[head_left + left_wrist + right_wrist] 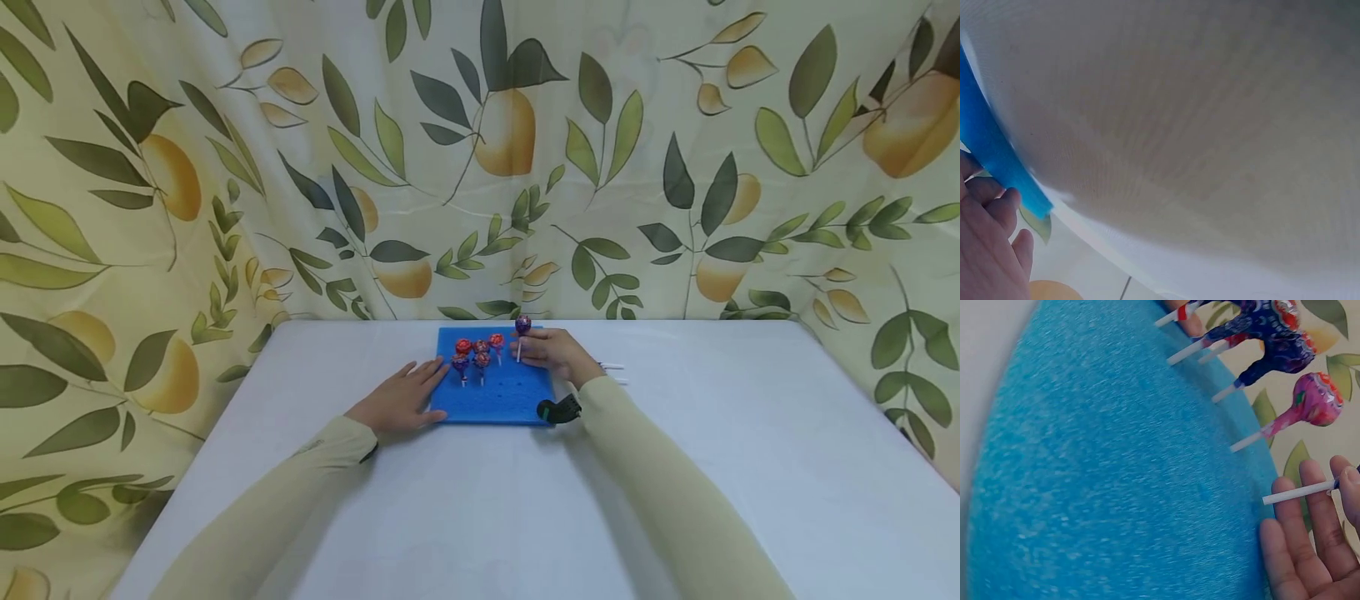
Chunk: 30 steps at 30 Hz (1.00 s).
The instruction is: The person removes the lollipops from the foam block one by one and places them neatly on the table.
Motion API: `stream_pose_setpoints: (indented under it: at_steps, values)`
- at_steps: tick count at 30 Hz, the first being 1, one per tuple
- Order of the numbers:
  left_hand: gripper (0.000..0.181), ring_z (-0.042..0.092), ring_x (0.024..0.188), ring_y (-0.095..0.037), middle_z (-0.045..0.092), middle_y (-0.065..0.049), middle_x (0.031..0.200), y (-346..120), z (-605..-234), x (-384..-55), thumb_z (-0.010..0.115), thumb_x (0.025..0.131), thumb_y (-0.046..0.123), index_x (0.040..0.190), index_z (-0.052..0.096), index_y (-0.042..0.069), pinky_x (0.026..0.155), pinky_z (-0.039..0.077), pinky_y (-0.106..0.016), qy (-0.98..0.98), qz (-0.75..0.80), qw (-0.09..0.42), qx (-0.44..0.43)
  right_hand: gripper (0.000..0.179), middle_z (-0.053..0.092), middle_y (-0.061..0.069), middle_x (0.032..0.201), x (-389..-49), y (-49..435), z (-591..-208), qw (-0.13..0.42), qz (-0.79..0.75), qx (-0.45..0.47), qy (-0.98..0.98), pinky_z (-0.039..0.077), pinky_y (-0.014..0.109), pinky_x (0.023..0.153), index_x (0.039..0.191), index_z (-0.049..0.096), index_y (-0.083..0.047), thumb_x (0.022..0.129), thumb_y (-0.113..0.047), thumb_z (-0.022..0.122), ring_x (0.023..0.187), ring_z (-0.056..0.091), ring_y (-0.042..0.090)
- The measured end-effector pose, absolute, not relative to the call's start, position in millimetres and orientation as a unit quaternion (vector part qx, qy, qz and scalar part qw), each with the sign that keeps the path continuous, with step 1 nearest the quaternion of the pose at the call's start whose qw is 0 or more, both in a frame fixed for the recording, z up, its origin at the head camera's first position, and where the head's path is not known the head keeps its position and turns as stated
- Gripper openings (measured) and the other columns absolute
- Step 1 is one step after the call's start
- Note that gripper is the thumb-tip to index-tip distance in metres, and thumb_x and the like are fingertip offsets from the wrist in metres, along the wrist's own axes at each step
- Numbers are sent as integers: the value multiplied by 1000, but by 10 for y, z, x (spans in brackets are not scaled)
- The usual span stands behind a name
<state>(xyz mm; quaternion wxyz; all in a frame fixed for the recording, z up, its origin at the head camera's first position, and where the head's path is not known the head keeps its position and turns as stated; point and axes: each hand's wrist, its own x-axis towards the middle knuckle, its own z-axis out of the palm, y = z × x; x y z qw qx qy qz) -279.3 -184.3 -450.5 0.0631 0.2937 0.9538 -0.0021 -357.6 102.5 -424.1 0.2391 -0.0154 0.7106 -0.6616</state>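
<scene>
A blue foam board [495, 404] lies on the table, with several wrapped lollipops standing upright in its back left part, among them a red one [464, 347] and a purple one [460, 363]. My right hand [551, 354] pinches a dark purple lollipop [522, 322] between thumb and finger, its stick pointing down over the back right of the board. In the right wrist view that stick's tip is near the foam; whether they touch I cannot tell. A pink lollipop [1319, 403] stands nearest to it. My left hand [401, 396], fingers extended, rests against the board's left edge.
Behind my right wrist, white sticks [613, 367] lie on the table, their other ends hidden. A black wrist camera [558, 409] sits over the board's front right corner. The white table [480, 500] ends at a leaf-patterned curtain [450, 208].
</scene>
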Motion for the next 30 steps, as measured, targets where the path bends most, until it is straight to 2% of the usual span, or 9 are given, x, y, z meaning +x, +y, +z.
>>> stream_pose_setpoints:
  at_steps: [3,6,11,14,18,22,30]
  values:
    - [82,15,147,-24,14,-11,159,-1820,-4504,-2795,37,93,61,151,15,8,120,12,-44,954,-2,66,294,41,64,16,121,-3587,1048,-4210,244,-657,-7,714,46,39,99,136,47,1,98,-13,50,102,68,19]
    - [82,14,147,-23,12,-10,159,-1815,-4509,-2793,35,93,62,151,13,9,120,12,-43,954,-11,68,291,41,66,15,119,-3593,1055,-4192,250,-659,-3,709,49,40,97,137,46,0,98,-12,49,96,69,17]
    - [81,15,147,-24,14,-12,158,-1825,-4503,-2782,37,93,60,151,15,8,120,13,-44,955,-7,65,290,41,57,21,129,-3601,1062,-4169,244,-661,-3,709,52,37,93,137,46,0,98,-13,48,96,69,16]
    - [82,15,147,-24,13,-11,159,-1831,-4504,-2783,36,93,61,151,15,8,120,12,-44,955,-8,66,288,43,51,25,134,-3598,1084,-4136,235,-657,-6,716,50,37,95,139,43,0,98,-13,48,94,68,14]
    - [83,15,147,-23,14,-11,159,-1827,-4514,-2783,35,92,63,151,15,9,120,13,-44,956,-11,68,284,45,48,26,137,-3584,1117,-4066,234,-648,-12,724,47,41,98,141,40,0,99,-14,47,108,65,26]
    - [83,16,147,-23,15,-11,158,-1819,-4519,-2778,36,92,63,151,16,9,120,13,-44,957,-10,68,283,43,49,26,136,-3571,1139,-3994,233,-634,-15,737,48,43,98,140,43,-2,99,-15,46,124,53,36]
    - [83,16,147,-23,14,-10,159,-1817,-4495,-2776,35,92,63,151,14,9,120,13,-43,957,-16,66,281,43,48,27,137,-3507,1208,-3850,219,-614,-34,757,48,43,97,139,44,-1,99,-18,46,125,51,38]
